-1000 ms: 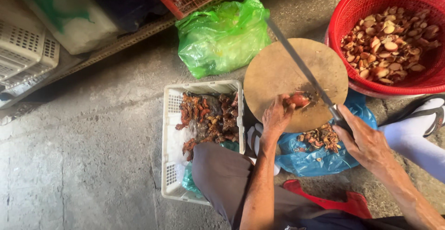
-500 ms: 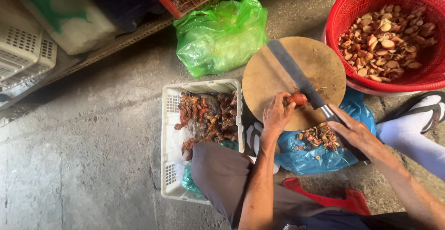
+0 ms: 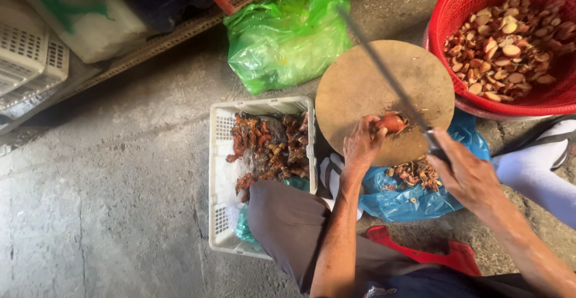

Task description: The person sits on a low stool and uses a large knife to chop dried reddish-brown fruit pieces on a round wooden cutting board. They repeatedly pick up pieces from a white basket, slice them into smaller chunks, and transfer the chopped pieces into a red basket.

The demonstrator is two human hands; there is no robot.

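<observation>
I am pinning a small reddish nut (image 3: 393,123) on the round wooden board (image 3: 360,82) under my curled left hand (image 3: 362,145) | right hand (image 3: 468,175) closed around the long knife (image 3: 384,73) | nut looks hard, rounded, prone to rolling; best pinched at its sides.

The round chopping board (image 3: 384,88) lies between the white crate (image 3: 221,172) on its left and the basket (image 3: 480,4) of cut pieces on its right. A bag (image 3: 288,34) lies behind the board, another bag (image 3: 414,199) before it, holding scraps (image 3: 414,173).
</observation>
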